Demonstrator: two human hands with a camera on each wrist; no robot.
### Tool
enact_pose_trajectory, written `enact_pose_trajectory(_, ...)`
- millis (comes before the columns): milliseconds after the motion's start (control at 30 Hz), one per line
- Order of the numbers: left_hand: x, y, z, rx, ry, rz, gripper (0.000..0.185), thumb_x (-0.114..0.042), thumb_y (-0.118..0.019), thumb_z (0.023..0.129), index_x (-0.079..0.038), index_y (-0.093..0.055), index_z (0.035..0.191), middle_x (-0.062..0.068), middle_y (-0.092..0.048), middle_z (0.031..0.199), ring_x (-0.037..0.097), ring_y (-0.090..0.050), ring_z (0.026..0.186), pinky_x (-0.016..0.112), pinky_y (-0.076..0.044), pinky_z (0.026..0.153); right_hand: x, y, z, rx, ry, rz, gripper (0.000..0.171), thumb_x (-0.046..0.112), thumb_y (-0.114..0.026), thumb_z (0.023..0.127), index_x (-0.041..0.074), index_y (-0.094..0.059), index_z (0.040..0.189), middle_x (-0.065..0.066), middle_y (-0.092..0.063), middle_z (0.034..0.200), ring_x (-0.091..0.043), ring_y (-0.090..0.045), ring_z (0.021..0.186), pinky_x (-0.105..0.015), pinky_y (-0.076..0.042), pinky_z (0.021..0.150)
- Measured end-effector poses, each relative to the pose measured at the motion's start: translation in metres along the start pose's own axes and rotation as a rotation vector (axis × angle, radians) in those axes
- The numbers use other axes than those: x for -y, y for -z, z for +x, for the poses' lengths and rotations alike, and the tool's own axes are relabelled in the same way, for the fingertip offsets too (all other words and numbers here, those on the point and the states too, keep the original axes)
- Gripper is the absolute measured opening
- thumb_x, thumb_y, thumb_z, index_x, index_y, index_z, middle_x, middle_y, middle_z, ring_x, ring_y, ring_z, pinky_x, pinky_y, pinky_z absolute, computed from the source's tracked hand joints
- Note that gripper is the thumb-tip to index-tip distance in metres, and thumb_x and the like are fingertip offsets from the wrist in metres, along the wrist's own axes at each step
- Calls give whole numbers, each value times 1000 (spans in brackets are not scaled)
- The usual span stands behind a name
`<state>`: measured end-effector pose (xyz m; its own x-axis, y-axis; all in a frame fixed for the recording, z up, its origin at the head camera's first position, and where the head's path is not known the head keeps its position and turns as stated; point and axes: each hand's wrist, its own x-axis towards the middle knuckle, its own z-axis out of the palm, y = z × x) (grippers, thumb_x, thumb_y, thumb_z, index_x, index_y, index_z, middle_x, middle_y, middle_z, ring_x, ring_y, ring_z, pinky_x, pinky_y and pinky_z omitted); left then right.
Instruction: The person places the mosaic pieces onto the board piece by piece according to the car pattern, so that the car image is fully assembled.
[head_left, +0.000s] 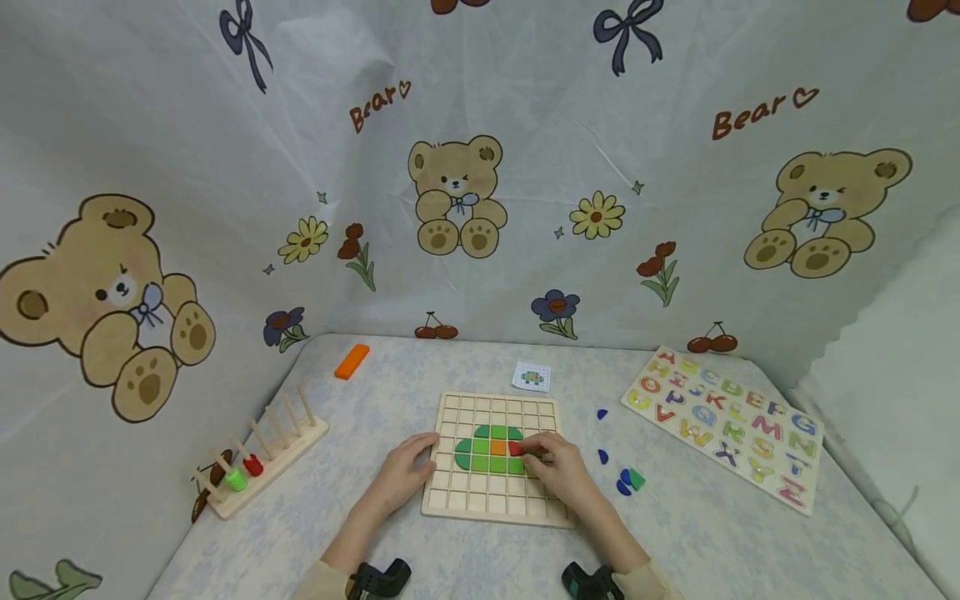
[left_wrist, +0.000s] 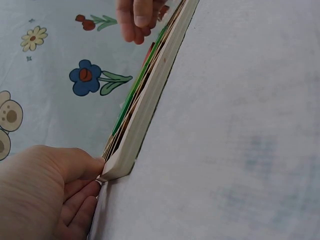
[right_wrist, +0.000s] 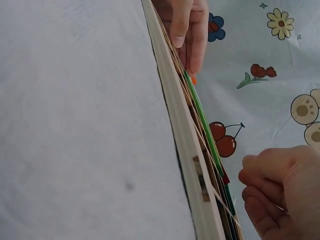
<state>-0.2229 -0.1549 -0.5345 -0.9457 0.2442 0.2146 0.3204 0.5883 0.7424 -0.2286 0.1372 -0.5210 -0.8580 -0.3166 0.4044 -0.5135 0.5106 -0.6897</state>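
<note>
A square wooden grid board lies on the table, with green tiles, an orange tile and a red tile in its middle. My left hand grips the board's left edge; the left wrist view has the thumb at the corner, other fingers curled below it. My right hand is over the board's right side, fingertips beside the red tile. In the right wrist view, that red tile sticks up from the board, a small gap from the loosely curled right hand.
Right of the board lie several dark blue pieces and a green piece. Behind it is a small pattern card. An alphabet board stands right, a peg stand with rings left, an orange block back left.
</note>
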Motion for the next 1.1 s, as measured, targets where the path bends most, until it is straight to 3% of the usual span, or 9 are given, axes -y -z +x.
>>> enact_pose_trajectory(233, -1, -1, 0, -2, 6, 0, 44, -3, -62, 89, 1, -53, 132, 16, -49, 135, 32, -43, 127, 47, -35, 104, 1, -1, 1, 28, -96, -69, 19, 4, -71, 83, 7, -71, 102, -1, -64, 99, -19, -60, 90, -25, -54, 73)
enact_pose_trajectory(400, -1, -1, 0, -5, 5, -3, 44, -3, -61, 89, 1, -53, 132, 16, -49, 135, 33, -43, 127, 48, -35, 104, 1, -1, 1, 15, -97, -50, 18, 3, -71, 83, 7, -71, 101, -1, -64, 100, -18, -60, 90, -24, -54, 73)
enact_pose_trajectory(700, -1, -1, 0, -6, -4, 2, 43, -4, -61, 89, 0, -53, 132, 16, -50, 135, 32, -43, 127, 47, -36, 104, 4, 4, 2, 2, -187, 183, 20, 9, -68, 87, 5, -69, 106, -5, -65, 103, -20, -61, 93, -27, -53, 80)
enact_pose_trajectory(867, 1, -1, -1, -2, -5, 9, 43, -5, -61, 90, 0, -53, 132, 16, -49, 135, 33, -43, 127, 48, -36, 103, 15, 18, 3, -8, -262, 271, 24, 10, -66, 89, 2, -67, 112, -6, -66, 108, -19, -59, 97, -28, -51, 83)
enact_pose_trajectory(1100, 1, -1, 0, -7, -6, 9, 44, -4, -62, 89, 0, -53, 132, 16, -49, 135, 32, -43, 127, 47, -36, 103, 12, 52, 1, -43, -300, 252, 29, 14, -66, 90, 2, -64, 116, -9, -64, 113, -22, -58, 103, -25, -51, 82)
